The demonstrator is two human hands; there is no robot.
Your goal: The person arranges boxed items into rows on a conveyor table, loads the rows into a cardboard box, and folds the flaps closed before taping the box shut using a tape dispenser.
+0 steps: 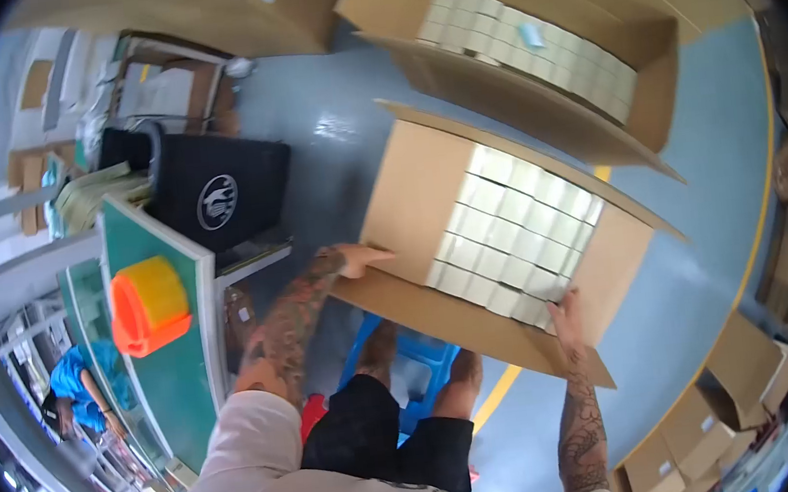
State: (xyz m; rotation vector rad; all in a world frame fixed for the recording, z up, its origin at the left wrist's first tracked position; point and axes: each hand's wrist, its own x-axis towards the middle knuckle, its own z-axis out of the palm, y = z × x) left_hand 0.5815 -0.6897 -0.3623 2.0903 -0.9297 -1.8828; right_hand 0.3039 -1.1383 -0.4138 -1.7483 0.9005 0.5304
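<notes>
A large cardboard box (pixel 407 187) stands in front of me with its flaps folded out. Rows of small white boxes (pixel 512 224) fill it. My left hand (pixel 357 258) rests at the left flap's near corner, its fingers stretched out over the cardboard. At the near right corner, my right hand (pixel 567 320) reaches over the near flap with fingers extended beside the end of the white rows. I see nothing held in either hand, though the right fingertips are partly hard to make out.
Another open carton (pixel 666 92) of white boxes stands beyond. To the left are a green-topped table (pixel 173 384) with an orange and yellow tape roll (pixel 149 306), and a black bin (pixel 215 188). A blue stool (pixel 417 368) is beneath me. Cardboard boxes (pixel 683 436) line the right.
</notes>
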